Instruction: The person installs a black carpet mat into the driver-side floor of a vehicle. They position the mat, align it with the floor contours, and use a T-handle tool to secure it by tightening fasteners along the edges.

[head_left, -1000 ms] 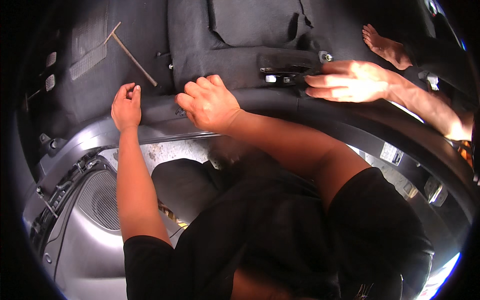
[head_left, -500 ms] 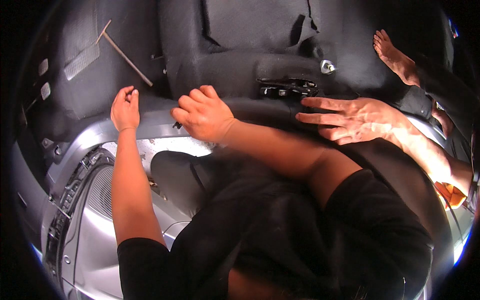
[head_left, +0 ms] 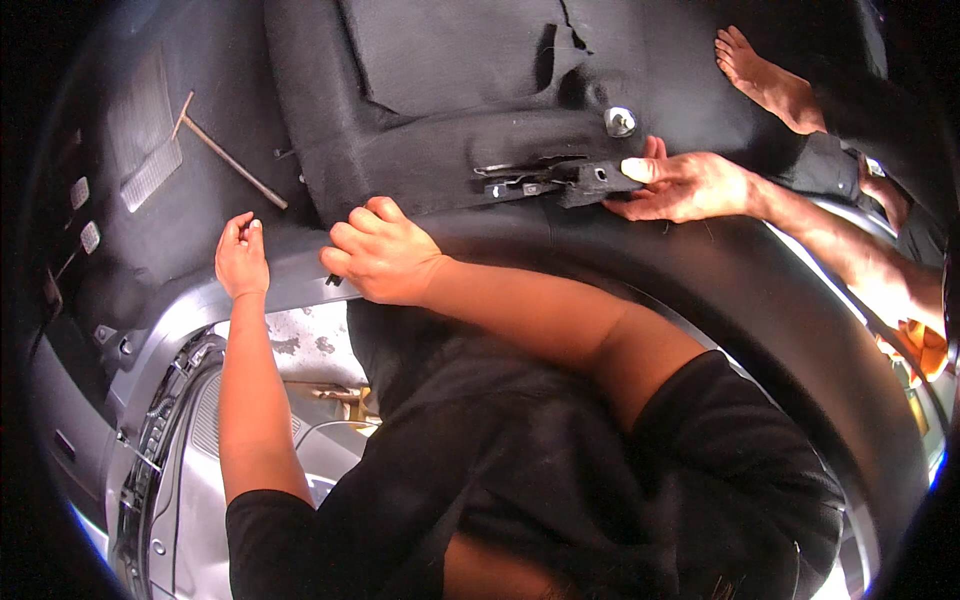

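Note:
My left hand [head_left: 243, 258] is raised above the grey edge of a car's door opening, its fingers curled and the thumb close to the fingertips. Anything between them is too small to make out. To its right, my right hand [head_left: 388, 252] is closed in a fist, back of the hand up. A small black plastic piece [head_left: 333, 280] pokes out below its fingers; the rest of it is hidden in the fist. Beyond my left hand, a T-handled metal tool [head_left: 235, 160] lies on the black floor lining.
At right, another person's hand [head_left: 690, 188] grips a black bracket [head_left: 598, 184] on the dark lining. A bare foot [head_left: 765, 82] rests at the upper right. Pedals [head_left: 90, 237] stand at far left. A silver round part [head_left: 620, 122] lies beyond the bracket.
The view has shifted a little. The other person's hand has moved up and taken hold of the black bracket. My hands keep nearly the same pose, my right fist still around the small black piece.

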Demonstrator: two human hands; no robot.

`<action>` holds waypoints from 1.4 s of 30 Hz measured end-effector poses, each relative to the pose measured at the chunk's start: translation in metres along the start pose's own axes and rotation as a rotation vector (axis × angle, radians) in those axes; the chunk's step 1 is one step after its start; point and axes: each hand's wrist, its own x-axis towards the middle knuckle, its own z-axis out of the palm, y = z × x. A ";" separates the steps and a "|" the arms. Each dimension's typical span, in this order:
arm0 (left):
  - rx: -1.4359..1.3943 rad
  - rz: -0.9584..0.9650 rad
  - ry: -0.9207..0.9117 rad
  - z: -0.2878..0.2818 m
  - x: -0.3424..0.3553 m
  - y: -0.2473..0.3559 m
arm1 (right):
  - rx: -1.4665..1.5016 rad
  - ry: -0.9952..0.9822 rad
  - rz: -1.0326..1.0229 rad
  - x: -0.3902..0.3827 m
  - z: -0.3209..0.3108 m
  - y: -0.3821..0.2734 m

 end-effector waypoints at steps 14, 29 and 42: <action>0.074 0.031 -0.016 -0.001 0.005 -0.001 | -0.184 -0.010 0.008 -0.006 0.005 -0.008; 0.112 -0.069 -0.087 -0.019 -0.010 0.025 | -0.384 -0.086 0.042 -0.003 0.011 -0.019; 0.109 -0.073 -0.097 -0.021 -0.007 0.028 | -0.438 -0.087 0.041 -0.001 0.008 -0.022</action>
